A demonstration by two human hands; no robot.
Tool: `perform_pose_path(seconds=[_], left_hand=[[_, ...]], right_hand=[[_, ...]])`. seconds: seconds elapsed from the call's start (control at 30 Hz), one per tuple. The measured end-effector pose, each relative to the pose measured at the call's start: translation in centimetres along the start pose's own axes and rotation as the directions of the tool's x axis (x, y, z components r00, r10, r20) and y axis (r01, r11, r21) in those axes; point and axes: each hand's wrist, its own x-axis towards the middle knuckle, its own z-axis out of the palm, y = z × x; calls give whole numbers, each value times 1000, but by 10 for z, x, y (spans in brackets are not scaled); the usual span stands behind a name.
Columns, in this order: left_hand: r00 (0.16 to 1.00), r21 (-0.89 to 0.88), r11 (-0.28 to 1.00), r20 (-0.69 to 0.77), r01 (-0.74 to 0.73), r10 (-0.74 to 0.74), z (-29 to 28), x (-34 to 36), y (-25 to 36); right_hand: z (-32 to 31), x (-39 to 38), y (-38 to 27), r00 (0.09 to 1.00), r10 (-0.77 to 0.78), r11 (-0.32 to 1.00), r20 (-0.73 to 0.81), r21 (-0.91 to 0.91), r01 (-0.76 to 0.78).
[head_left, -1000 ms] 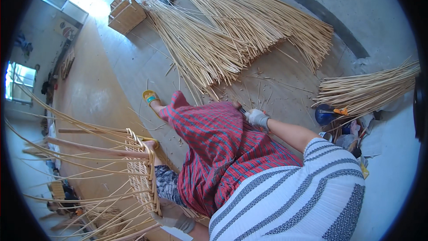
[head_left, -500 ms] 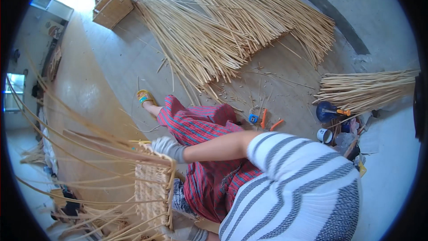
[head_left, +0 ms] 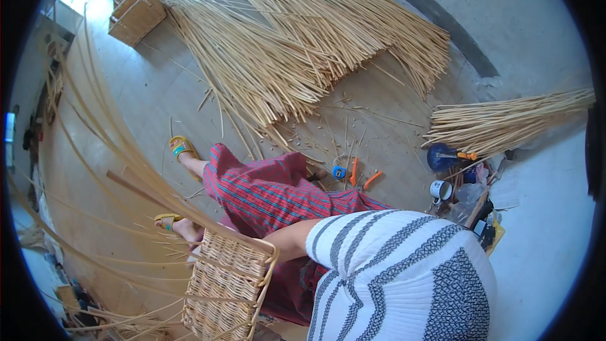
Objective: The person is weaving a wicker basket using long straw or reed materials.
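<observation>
A wicker basket [head_left: 221, 278], tightly woven from tan canes, is tilted at the lower middle. Long loose canes [head_left: 113, 139] fan out from it to the left, and a flat brown strip [head_left: 139, 191] sticks out above it. My right forearm [head_left: 287, 240] passes behind the basket. Only a pale bit of my gloved right hand [head_left: 195, 255] shows at its far side, the hand closed on the basket and most fingers hidden. My left hand is out of sight at the lower edge.
Large cane bundles [head_left: 284, 63] spread across the floor ahead, with a smaller bundle [head_left: 505, 120] at right. A blue tape measure [head_left: 339, 172], an orange-handled tool [head_left: 363, 175], a dark blue bottle [head_left: 442, 157] and a white mug [head_left: 440, 189] lie nearer. A square basket [head_left: 137, 15] stands far left.
The basket has turned, showing more of its woven side. My right gloved hand has gone from its top edge to behind it. The loose canes have swung upward, and the view has shifted.
</observation>
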Motion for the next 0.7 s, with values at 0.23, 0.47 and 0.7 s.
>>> perform_pose_path(seconds=[0.23,0.47,0.7], left_hand=[[967,-155,955,72,253,-245,-12,0,20],[961,323,945,275,-58,-35,2,21,-58],[935,65,988,319,141,-154,-37,52,-72]], right_hand=[[-104,-45,-6,992,-45,988,-119,-153,26],[-147,-201,-61,911,-394,885,119,-219,412],[-259,-305,9,891,-74,910,-449,336,245]])
